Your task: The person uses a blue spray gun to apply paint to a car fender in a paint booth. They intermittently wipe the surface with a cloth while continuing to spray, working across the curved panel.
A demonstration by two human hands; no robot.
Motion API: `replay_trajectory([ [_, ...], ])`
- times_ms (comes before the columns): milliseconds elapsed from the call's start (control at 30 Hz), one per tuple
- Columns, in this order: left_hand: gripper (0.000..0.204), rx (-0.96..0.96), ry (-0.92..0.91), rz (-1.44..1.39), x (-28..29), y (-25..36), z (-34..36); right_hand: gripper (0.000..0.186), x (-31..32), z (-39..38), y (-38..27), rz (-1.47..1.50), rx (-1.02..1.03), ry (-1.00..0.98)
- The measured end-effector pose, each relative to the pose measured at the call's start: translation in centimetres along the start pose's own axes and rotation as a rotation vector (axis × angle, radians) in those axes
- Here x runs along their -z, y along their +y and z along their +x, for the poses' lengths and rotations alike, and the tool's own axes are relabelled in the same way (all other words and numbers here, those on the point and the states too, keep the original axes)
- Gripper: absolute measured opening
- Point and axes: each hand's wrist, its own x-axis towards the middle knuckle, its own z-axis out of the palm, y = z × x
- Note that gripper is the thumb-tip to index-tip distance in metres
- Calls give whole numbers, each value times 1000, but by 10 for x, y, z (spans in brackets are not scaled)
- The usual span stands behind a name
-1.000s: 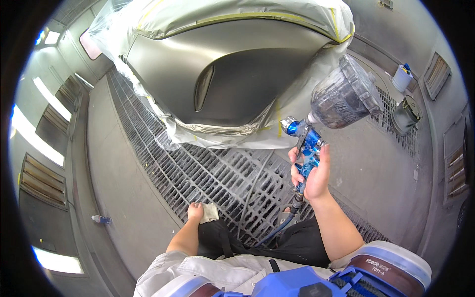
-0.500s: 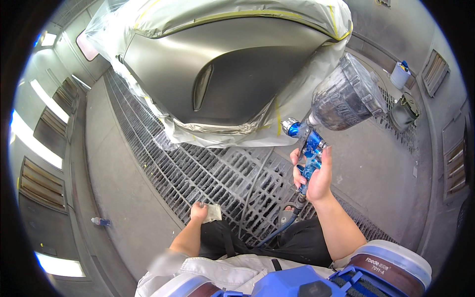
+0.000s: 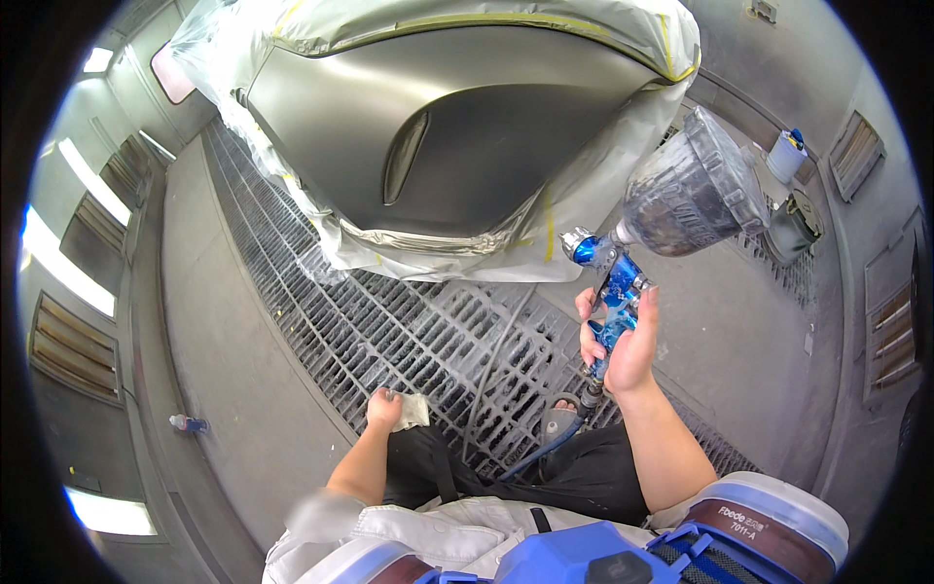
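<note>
My right hand [image 3: 628, 346] grips a blue spray gun [image 3: 613, 282] by its handle, nozzle toward a dark satin body panel [image 3: 486, 146]; a scuffed grey paint cup [image 3: 691, 190] tops the gun and a hose [image 3: 559, 443] runs down from it. The panel, with a narrow recessed opening [image 3: 404, 161], is surrounded by white masking sheeting [image 3: 550, 253] with yellow tape. Low beside my dark trousers, my left hand [image 3: 384, 409] is closed on a pale folded cloth [image 3: 413, 412].
Floor grating [image 3: 292, 277] runs beneath, between grey floor strips [image 3: 243, 360]. A small bottle [image 3: 190, 424] lies left; a white pail [image 3: 786, 156] and greenish drum [image 3: 791, 226] stand right. Vented booth walls [image 3: 76, 339] flank both sides. Blue-and-grey respirator parts [image 3: 574, 560] show at the lower edge.
The spray gun and my right hand have shifted slightly rightward in the picture. The panel and floor sit a little higher in the view. Both hands keep their holds.
</note>
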Motion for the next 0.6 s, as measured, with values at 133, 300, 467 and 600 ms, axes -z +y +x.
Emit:
replay_trajectory([
  [133,49,21,-36,7,0,0,3,77,-1,-1,-1,-5,12,-6],
  [300,50,9,12,18,-1,-2,3,78,-1,-1,-2,-2,25,-18],
  [467,51,15,-4,18,-2,-3,2,78,0,-1,-1,0,17,-18],
  [600,49,16,-16,39,-1,0,3,78,1,-1,-1,16,4,-17],
])
